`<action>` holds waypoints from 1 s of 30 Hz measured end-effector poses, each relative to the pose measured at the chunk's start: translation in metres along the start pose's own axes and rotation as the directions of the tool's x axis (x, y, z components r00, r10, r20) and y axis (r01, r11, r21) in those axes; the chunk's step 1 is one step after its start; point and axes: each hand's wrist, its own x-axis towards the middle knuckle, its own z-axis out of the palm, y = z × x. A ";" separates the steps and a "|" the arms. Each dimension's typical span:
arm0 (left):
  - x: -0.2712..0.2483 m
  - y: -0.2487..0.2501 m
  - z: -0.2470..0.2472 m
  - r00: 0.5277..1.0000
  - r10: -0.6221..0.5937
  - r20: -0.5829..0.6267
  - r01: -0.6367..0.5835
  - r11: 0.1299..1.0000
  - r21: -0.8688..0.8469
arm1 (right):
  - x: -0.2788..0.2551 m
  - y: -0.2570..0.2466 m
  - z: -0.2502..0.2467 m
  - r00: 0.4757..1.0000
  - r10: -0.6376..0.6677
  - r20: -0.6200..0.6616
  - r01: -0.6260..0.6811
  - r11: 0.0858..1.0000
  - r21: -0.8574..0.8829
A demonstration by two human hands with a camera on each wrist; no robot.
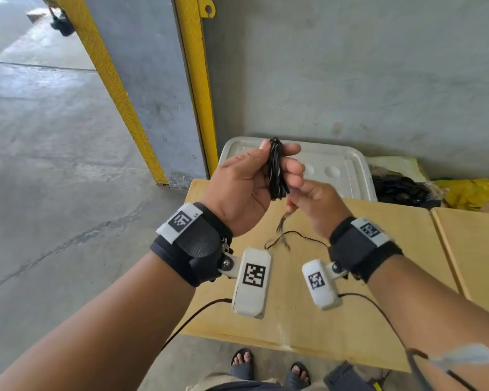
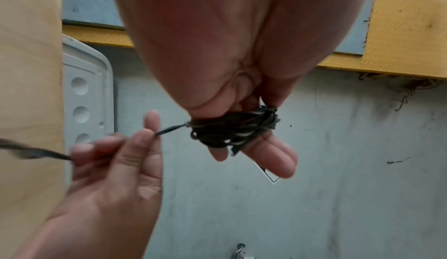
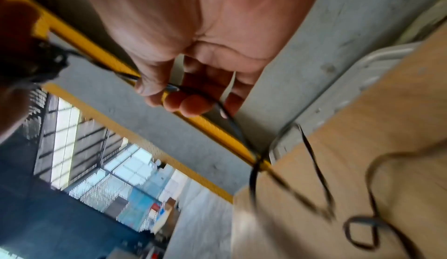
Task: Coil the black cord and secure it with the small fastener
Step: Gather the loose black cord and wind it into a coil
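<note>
Nearest the head camera, at the lower centre of the frame, hang two white wrist-camera housings with black square markers point(image 1: 252, 282), strapped on by black wristbands. Above them the left hand point(image 1: 243, 190) holds a tight bundle of thin black cord point(image 1: 277, 169) — thumb on one side, curled fingers point(image 1: 292, 165) on the other, the bundle upright at mid-frame. Just right and lower, the right hand point(image 1: 316, 206) pinches the cord's loose tail between thumb and fingertips; the left wrist view shows that strand running taut from the bundle. The slack trails down — blurred — onto the light wooden surface point(image 1: 378, 292). A white plastic lid point(image 1: 347, 162) lies behind.
</note>
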 end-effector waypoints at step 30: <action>-0.002 -0.018 -0.005 0.980 -0.192 0.044 0.174 0.948 0.268 | 0.024 -0.043 -0.053 0.982 -0.139 0.127 0.170 0.944 -0.284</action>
